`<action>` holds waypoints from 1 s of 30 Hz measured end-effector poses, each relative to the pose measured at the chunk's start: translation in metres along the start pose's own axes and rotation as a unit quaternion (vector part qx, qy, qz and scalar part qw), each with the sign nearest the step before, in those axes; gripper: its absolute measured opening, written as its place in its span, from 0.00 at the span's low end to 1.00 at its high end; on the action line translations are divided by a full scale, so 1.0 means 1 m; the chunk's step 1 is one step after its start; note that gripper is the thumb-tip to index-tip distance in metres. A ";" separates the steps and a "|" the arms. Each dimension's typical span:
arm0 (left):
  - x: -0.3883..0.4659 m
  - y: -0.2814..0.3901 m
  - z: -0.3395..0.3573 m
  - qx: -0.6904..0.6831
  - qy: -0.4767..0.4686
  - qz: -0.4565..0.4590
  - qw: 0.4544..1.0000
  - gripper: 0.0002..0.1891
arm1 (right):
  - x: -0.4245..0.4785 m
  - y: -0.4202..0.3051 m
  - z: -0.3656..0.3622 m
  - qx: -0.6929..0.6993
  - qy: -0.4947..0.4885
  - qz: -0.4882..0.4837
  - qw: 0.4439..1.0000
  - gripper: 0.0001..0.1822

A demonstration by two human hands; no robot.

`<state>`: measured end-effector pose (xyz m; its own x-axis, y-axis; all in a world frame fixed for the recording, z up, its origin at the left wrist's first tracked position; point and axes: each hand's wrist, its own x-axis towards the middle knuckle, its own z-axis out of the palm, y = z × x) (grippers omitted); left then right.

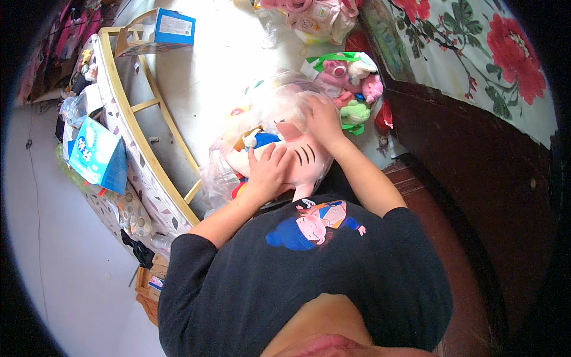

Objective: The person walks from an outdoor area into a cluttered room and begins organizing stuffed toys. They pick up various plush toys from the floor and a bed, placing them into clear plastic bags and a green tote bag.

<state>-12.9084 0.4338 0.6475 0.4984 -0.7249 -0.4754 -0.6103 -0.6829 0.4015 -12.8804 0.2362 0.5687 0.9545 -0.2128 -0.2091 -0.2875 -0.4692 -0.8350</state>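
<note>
A large clear plastic bag (218,174) stands on the floor against my body, filled with soft toys. A pink plush shark (308,156) with black gill lines lies on top in the bag's mouth. My left hand (271,172) rests with spread fingers on the plush shark's near left side. Farther out, my right hand (322,118) lies on its far right side, by the bag's film; its fingertips are partly hidden by glare and plastic. Between the plush and the bag's left wall shows a blue and white toy (263,139).
An open bag with green handles (339,57) holds pink and green plush toys at the far right. Pink clothing (319,18) is heaped beyond it. To the left stand a wooden-edged bed frame (129,120), an upright blue box (175,27) and a light-blue package (96,154). Dark wooden furniture (464,147) borders the right.
</note>
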 end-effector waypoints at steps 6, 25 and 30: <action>0.018 -0.026 0.026 0.011 0.015 -0.161 0.987 0.35 | -0.008 -0.018 0.014 0.135 -0.078 -0.043 0.987 0.11; 0.153 -0.121 0.090 0.004 0.032 -0.067 0.997 0.28 | 0.059 -0.041 0.083 0.038 -0.105 -0.211 0.971 0.13; 0.154 -0.136 0.087 0.014 0.018 -0.086 0.996 0.27 | 0.035 0.059 -0.014 0.172 0.111 -0.218 0.954 0.16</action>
<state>-12.8022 0.4230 0.4517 0.6181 -0.6006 -0.5071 -0.5304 -0.7948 0.2948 -12.8655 0.1886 0.5192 0.9259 -0.2567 0.2770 0.2122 -0.2531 -0.9439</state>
